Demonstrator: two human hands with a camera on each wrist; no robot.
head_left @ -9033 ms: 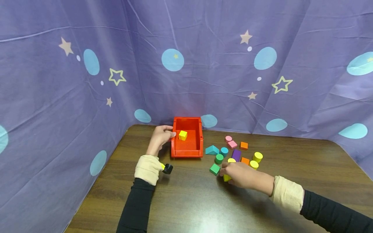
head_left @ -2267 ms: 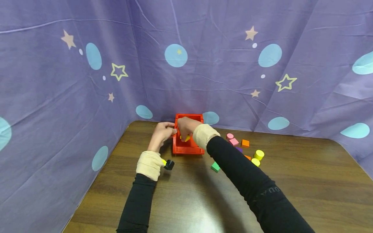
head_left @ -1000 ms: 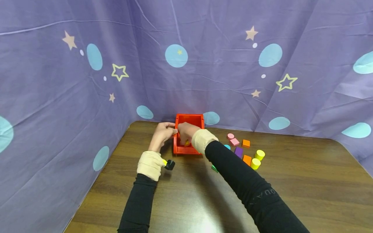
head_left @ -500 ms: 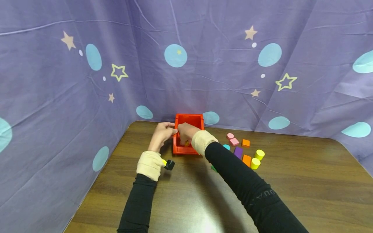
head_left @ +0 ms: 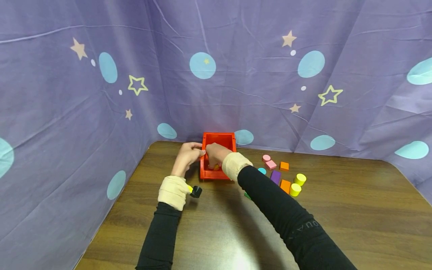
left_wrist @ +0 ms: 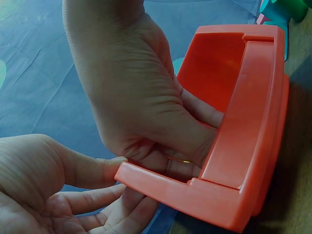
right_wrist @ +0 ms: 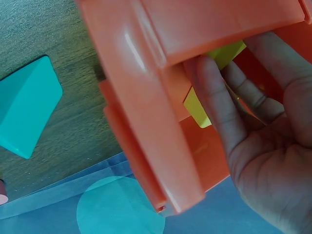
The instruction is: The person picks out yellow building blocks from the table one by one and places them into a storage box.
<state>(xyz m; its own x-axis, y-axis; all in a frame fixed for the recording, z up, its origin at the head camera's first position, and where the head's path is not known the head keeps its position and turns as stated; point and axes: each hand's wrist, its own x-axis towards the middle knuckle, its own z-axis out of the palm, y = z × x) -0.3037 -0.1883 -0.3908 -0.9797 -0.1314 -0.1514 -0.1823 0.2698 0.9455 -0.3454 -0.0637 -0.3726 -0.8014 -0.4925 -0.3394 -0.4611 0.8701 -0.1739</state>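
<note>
Against the curtain stands a red plastic bin [head_left: 219, 175], open at the top. My left hand [head_left: 187, 156] pinches its left wall, with the thumb on the rim and fingers beneath, as the left wrist view shows. Inside the bin is my right hand [head_left: 217, 153], reaching down with bent fingers. In the right wrist view, a yellow block [right_wrist: 228, 52] sits between its thumb and fingers, partly hidden by the bin's front lip. Another yellow piece [right_wrist: 197, 109] shows behind a finger; whether it is separate I cannot tell.
Right of the bin lie a purple block [head_left: 275, 177], an orange block [head_left: 285, 186], yellow cylinders [head_left: 295, 189] and pink pieces [head_left: 270, 165]. My right sleeve covers some blocks. A teal triangular block [right_wrist: 31, 105] stands beside the bin. A black-and-yellow device [head_left: 195, 191] juts from my left wrist.
Nine seconds ago my right hand was at the blocks on the table; it has since moved left into the bin. During the last second both hands have stayed nearly still.
</note>
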